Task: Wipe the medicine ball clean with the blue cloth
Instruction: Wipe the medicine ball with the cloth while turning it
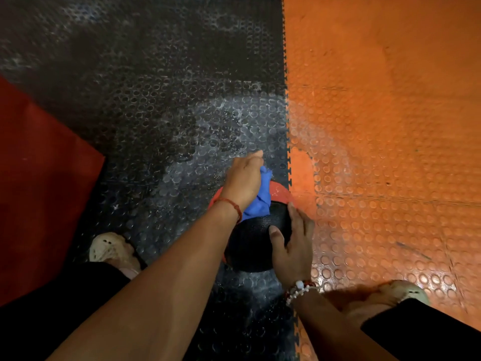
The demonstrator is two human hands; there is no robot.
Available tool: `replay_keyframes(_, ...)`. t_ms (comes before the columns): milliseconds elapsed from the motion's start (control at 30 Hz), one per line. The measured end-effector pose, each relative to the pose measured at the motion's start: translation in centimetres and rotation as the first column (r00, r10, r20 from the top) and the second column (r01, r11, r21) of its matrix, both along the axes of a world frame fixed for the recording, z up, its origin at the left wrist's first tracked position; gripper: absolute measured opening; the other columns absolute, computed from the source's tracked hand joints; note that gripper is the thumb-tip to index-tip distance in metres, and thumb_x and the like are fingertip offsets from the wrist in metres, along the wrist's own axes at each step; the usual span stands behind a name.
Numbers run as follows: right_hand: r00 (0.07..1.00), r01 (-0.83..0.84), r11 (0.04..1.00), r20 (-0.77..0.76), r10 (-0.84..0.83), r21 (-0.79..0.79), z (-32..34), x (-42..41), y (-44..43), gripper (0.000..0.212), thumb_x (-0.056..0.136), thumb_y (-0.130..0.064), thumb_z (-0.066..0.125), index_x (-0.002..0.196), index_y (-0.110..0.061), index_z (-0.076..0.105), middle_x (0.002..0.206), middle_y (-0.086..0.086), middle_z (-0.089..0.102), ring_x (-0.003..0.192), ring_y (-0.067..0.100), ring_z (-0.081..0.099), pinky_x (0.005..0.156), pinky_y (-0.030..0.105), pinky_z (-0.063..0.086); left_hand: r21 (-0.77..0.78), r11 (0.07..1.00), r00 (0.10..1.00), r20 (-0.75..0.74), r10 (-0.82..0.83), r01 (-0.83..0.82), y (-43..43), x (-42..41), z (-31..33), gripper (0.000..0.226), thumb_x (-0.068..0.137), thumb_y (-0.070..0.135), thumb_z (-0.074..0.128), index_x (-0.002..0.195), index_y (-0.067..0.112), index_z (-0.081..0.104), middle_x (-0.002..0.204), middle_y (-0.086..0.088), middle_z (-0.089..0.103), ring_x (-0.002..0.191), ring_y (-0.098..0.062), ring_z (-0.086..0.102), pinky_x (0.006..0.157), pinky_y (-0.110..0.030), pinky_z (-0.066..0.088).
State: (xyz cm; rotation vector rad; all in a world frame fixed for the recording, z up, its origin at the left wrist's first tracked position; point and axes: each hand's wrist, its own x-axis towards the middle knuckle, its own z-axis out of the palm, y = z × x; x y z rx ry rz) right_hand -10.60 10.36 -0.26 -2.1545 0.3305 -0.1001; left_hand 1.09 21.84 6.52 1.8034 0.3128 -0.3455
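Note:
A black and red medicine ball point(256, 241) sits on the studded floor between my feet. My left hand point(243, 182) grips a bunched blue cloth point(259, 201) and holds it against the far, red side of the ball. My right hand point(292, 248) rests on the ball's right side, fingers spread over the black surface and thumb laid on top. The far underside of the ball is hidden by my left hand and the cloth.
The floor is black studded tile point(161, 113) on the left and orange studded tile point(390, 126) on the right, joined by an interlocking seam. A red mat point(39, 191) lies at the left. My left shoe point(112, 247) and right shoe point(400, 290) flank the ball.

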Motion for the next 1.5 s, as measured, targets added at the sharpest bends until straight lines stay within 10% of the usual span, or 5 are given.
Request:
replay_keyframes(167, 0.994, 0.107, 0.988, -0.032, -0.104, 0.109, 1.6, 1.0, -0.2, 0.053, 0.078, -0.036, 0.045, 0.127, -0.018, 0.053, 0.123, 0.001, 0.047, 0.106, 0.001, 0.042, 0.094, 0.029, 0.038, 0.148, 0.973, 0.982, 0.049, -0.185, 0.176, 2.8, -0.7, -1.3, 0.053, 0.095, 0.002, 0.045, 0.145, 0.018, 0.04, 0.149, -0.002, 0.042, 0.136, -0.015, 0.039, 0.115, -0.03, 0.029)
replay_keyframes(367, 0.996, 0.083, 0.982, 0.011, -0.086, 0.171, 5.1, 4.9, 1.1, 0.049, 0.084, -0.033, 0.045, 0.131, -0.021, 0.048, 0.127, -0.002, 0.045, 0.11, 0.004, 0.043, 0.098, 0.028, 0.036, 0.327, 0.94, 0.995, -0.008, 0.103, -0.095, 4.6, -3.5, -4.5, 0.058, 0.069, 0.067, 0.058, 0.11, 0.028, 0.066, 0.113, -0.003, 0.063, 0.108, -0.023, 0.058, 0.096, -0.042, 0.048)
replay_keyframes(733, 0.828, -0.561, 0.708, -0.314, 0.465, -0.429, 5.1, 11.0, 6.3, 0.068, 0.075, -0.063, 0.045, 0.12, -0.013, 0.049, 0.125, 0.009, 0.042, 0.118, 0.032, 0.044, 0.095, 0.045, 0.043, -0.366, 0.76, 0.836, -0.109, 0.538, -0.537, 5.5, -4.9, -6.1, 0.038, 0.106, 0.023, 0.033, 0.141, 0.022, 0.046, 0.117, 0.008, 0.065, 0.106, -0.004, 0.062, 0.087, -0.02, 0.049)
replay_keyframes(1000, 0.932, -0.342, 0.89, 0.014, 0.363, -0.301, 4.1, 11.0, 3.6, 0.037, 0.073, 0.0, 0.055, 0.107, -0.009, 0.069, 0.114, 0.013, 0.057, 0.099, 0.032, 0.06, 0.087, 0.023, 0.041, 0.242, 0.916, 0.948, 0.084, 0.308, -0.32, 3.3, -4.8, -7.6, 0.05, 0.095, 0.051, 0.031, 0.135, 0.033, 0.053, 0.135, 0.006, 0.052, 0.126, -0.017, 0.045, 0.108, -0.036, 0.033)
replay_keyframes(1500, 0.986, -0.166, 0.968, -0.036, 0.162, -0.189, 3.2, 9.4, 0.4, 0.039, 0.08, -0.016, 0.047, 0.116, -0.012, 0.064, 0.118, 0.011, 0.048, 0.1, 0.027, 0.058, 0.089, 0.031, 0.048, 0.445, 0.883, 0.973, 0.223, 0.051, -0.148, 0.6, -4.8, -6.7, 0.05, 0.089, 0.048, 0.037, 0.13, 0.03, 0.059, 0.134, 0.013, 0.051, 0.124, -0.012, 0.043, 0.108, -0.034, 0.03)
